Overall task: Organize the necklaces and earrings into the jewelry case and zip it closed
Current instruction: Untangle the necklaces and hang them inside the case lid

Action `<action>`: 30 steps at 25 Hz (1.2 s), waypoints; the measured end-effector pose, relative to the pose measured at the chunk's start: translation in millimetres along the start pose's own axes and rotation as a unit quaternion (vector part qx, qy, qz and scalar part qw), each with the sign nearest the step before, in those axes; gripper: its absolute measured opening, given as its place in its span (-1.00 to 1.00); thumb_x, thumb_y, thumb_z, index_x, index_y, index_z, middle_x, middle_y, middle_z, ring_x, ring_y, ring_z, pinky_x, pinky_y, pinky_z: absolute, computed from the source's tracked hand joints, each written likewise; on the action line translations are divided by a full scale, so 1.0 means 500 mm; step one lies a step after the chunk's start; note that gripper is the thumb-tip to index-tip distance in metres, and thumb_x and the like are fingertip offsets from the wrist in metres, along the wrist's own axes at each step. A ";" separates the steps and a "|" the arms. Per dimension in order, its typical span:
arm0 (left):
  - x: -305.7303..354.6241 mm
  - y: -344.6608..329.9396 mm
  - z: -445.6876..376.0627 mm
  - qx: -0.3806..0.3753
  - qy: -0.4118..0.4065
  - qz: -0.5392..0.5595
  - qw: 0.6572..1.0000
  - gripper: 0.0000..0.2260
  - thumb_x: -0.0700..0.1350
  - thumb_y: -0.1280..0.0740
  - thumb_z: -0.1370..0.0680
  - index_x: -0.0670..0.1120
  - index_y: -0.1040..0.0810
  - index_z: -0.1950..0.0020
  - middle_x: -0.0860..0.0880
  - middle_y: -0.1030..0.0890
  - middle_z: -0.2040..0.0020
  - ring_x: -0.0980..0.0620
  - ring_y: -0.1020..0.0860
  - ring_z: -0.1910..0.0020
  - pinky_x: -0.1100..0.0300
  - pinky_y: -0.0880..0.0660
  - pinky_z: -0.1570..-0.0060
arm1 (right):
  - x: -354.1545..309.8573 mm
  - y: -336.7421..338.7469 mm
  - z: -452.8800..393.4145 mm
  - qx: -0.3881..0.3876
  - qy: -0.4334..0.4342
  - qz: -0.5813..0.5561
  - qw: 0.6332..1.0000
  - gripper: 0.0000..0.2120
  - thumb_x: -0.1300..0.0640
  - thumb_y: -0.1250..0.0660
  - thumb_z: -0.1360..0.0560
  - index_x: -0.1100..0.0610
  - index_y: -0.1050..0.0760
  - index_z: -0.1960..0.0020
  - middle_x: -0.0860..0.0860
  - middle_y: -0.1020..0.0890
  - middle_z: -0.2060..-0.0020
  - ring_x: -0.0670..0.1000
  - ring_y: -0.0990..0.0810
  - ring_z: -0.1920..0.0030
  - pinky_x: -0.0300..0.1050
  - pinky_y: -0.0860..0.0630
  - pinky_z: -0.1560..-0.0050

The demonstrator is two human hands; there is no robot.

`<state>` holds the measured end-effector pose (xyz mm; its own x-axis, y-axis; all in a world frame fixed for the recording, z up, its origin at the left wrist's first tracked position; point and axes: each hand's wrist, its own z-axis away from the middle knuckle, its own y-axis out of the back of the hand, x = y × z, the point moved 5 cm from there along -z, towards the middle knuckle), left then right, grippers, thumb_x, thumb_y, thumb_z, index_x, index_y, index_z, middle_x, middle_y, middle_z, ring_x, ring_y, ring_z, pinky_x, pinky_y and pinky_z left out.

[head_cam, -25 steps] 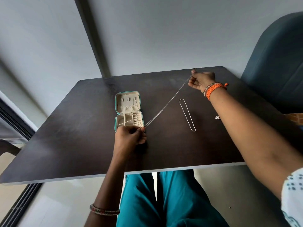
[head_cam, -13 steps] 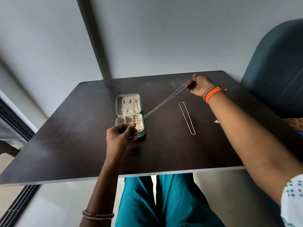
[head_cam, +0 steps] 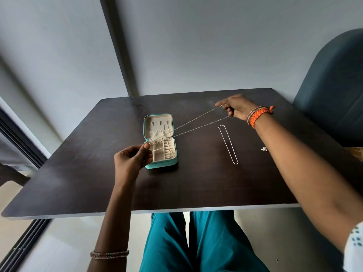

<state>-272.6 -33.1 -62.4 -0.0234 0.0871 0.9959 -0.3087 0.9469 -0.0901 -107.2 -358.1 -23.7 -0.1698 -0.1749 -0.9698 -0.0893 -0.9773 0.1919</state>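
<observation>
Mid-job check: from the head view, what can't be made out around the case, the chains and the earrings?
- Earrings: too small to count or type.
- Held necklace: its clasp is hidden in the right hand or left hand pinches.
- Jewelry case: compartment contents too small; left hand covers its near-left corner.
- Second necklace on the table: clasp state too fine.

Plain grey wall (head_cam: 216, 46) behind, split by a dark upright strip (head_cam: 119, 48). Dark wooden table (head_cam: 78, 173) with a pale front edge. Blue-grey upholstered chair (head_cam: 334, 91) at right. Pale floor (head_cam: 59, 252) below. Dark frame (head_cam: 23, 142) at left, possibly a sliding window track. Soft, even daylight.
</observation>
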 end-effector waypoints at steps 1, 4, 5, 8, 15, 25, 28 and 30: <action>0.003 0.003 -0.001 0.006 -0.005 0.001 1.000 -0.92 -0.19 -0.36 -0.51 -0.20 -0.61 0.11 -0.10 -0.62 0.30 0.15 -0.60 0.41 0.38 -0.54 0.36 | 0.002 -0.005 0.004 -0.004 0.001 0.059 0.998 -0.88 0.37 -0.27 -0.47 0.26 -0.57 0.14 0.05 -0.45 0.34 -0.10 -0.26 0.41 -0.31 -0.22 0.50; 0.010 0.013 -0.003 0.030 -0.009 0.021 0.999 -0.92 -0.20 -0.36 -0.52 -0.19 -0.60 0.15 -0.09 -0.59 0.32 0.18 -0.58 0.43 0.39 -0.53 0.36 | 0.006 -0.019 0.016 -0.044 0.045 0.154 0.986 -0.95 0.35 -0.36 -0.45 0.27 -0.59 0.14 0.03 -0.59 0.27 -0.12 -0.39 0.37 -0.35 -0.32 0.52; 0.010 0.016 -0.003 0.037 -0.006 0.035 0.999 -0.91 -0.22 -0.36 -0.52 -0.18 -0.60 0.18 -0.08 -0.58 0.33 0.18 -0.57 0.44 0.39 -0.53 0.36 | 0.009 -0.019 0.017 -0.056 0.061 0.153 0.985 -0.93 0.35 -0.34 -0.47 0.25 -0.60 0.11 0.01 -0.62 0.21 -0.13 -0.45 0.31 -0.37 -0.39 0.47; -0.002 0.020 0.000 0.043 0.014 0.073 0.996 -0.92 -0.27 -0.35 -0.51 -0.16 -0.58 0.18 -0.05 -0.57 0.30 0.18 -0.57 0.39 0.39 -0.54 0.33 | 0.026 -0.002 0.018 -0.057 0.055 0.033 0.996 -0.90 0.28 -0.31 -0.53 0.14 -0.57 0.12 0.01 -0.61 0.19 -0.10 -0.53 0.20 -0.22 -0.51 0.22; -0.044 0.055 0.005 0.042 0.044 0.080 0.995 -0.90 -0.26 -0.33 -0.53 -0.10 -0.58 0.14 -0.02 -0.60 0.21 0.11 -0.59 0.21 0.38 -0.56 0.27 | 0.027 -0.011 0.009 -0.222 0.034 0.084 0.971 -0.74 0.31 -0.11 -0.60 0.06 -0.45 0.16 -0.04 -0.49 0.25 -0.12 -0.49 0.27 -0.13 -0.47 0.17; -0.042 -0.096 0.082 -0.092 -0.057 -0.191 0.976 -0.97 -0.22 -0.42 -0.47 -0.11 -0.65 0.13 -0.11 -0.66 0.24 0.10 -0.56 0.37 0.17 -0.59 0.36 | -0.063 -0.016 -0.070 0.013 0.227 0.473 0.851 -0.73 0.17 -0.28 -0.53 0.38 -0.61 0.15 0.22 -0.67 -0.01 0.17 -0.59 -0.10 -0.03 -0.48 -0.17; -0.065 -0.152 0.099 -0.106 -0.039 -0.223 0.968 -0.95 -0.17 -0.41 -0.48 -0.12 -0.66 0.11 -0.09 -0.67 0.25 0.06 -0.59 0.40 0.14 -0.61 0.34 | -0.058 -0.027 -0.103 0.039 0.204 0.410 0.888 -0.81 0.23 -0.35 -0.49 0.37 -0.63 0.15 0.20 -0.69 0.10 0.04 -0.64 0.09 -0.04 -0.56 -0.08; -0.068 -0.179 0.103 -0.103 -0.063 -0.277 0.953 -0.93 -0.12 -0.41 -0.47 -0.10 -0.67 0.15 -0.04 -0.67 0.28 0.08 -0.61 0.34 0.13 -0.61 0.25 | -0.052 -0.044 -0.121 0.038 0.189 0.376 0.906 -0.91 0.33 -0.38 -0.45 0.33 -0.64 0.09 0.21 -0.68 0.16 0.05 -0.65 0.23 -0.12 -0.64 0.10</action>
<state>-293.0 -136.8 -88.0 -0.0288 -0.4688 0.8829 -0.1140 0.8790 0.4630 -41.5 -339.1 -11.8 0.1373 -0.8308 -0.5394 -0.1575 -0.5559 0.8162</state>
